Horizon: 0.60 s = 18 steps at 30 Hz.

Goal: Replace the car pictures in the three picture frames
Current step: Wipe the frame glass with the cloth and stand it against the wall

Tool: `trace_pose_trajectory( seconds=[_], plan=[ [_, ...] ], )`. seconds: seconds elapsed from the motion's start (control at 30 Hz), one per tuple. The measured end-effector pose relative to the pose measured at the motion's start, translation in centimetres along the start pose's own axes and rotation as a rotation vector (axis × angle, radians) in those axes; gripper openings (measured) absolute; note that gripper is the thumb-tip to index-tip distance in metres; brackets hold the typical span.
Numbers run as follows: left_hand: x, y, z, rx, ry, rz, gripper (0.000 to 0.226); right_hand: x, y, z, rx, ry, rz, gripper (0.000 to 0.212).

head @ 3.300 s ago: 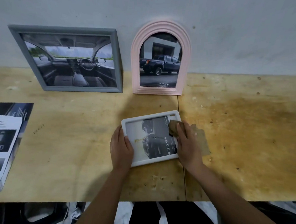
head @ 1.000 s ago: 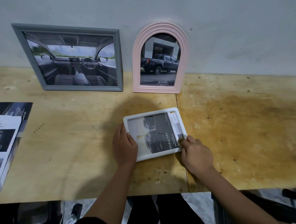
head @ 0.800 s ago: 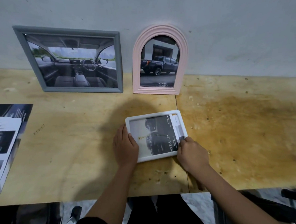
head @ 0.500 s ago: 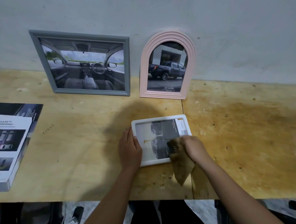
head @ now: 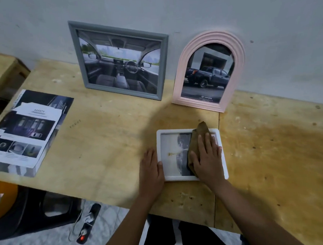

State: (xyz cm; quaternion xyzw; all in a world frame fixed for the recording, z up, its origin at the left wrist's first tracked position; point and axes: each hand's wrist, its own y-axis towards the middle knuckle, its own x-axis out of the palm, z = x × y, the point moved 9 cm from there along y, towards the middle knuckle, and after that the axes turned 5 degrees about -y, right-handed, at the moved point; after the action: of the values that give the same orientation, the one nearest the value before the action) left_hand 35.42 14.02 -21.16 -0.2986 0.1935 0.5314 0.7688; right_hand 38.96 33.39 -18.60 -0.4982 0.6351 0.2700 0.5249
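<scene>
A small white frame (head: 159, 141) lies flat on the wooden table (head: 105, 144) with a car picture under its glass. My left hand (head: 150, 169) rests flat against its left edge, thumb on the rim. My right hand (head: 207, 155) presses a brown cloth (head: 195, 139) flat onto the right half of the glass, fingers straight. A grey frame (head: 165, 66) with a car-interior picture and a pink arched frame (head: 236, 62) with a pickup picture lean upright on the wall behind.
A car brochure (head: 28, 131) lies at the table's left end. Below the front edge are a black stool (head: 30, 213), a power strip (head: 89, 223) with a red light, and my legs. The grey wall (head: 264, 23) closes the back.
My right hand went from pinching the cloth at the frame's lower right corner to pressing it flat on the glass, further up. The camera view has shifted left.
</scene>
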Motion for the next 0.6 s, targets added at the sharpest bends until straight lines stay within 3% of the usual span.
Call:
trace_pose_trajectory(
  seconds=[0.13,0.37,0.6],
  plan=[
    [-0.1,-0.2,0.7,0.001,0.122,-0.014,0.057,0.6,0.6,-0.2,-0.006,-0.005,-0.012,0.081],
    [0.6,-0.3,0.6,-0.011,0.283,-0.055,0.065,1.3,0.8,-1.7,-0.085,0.021,0.003,0.07],
    [0.9,-0.4,0.6,-0.022,0.296,-0.081,0.063,3.3,0.2,-6.2,-0.36,0.0,-0.137,0.073]
  ],
)
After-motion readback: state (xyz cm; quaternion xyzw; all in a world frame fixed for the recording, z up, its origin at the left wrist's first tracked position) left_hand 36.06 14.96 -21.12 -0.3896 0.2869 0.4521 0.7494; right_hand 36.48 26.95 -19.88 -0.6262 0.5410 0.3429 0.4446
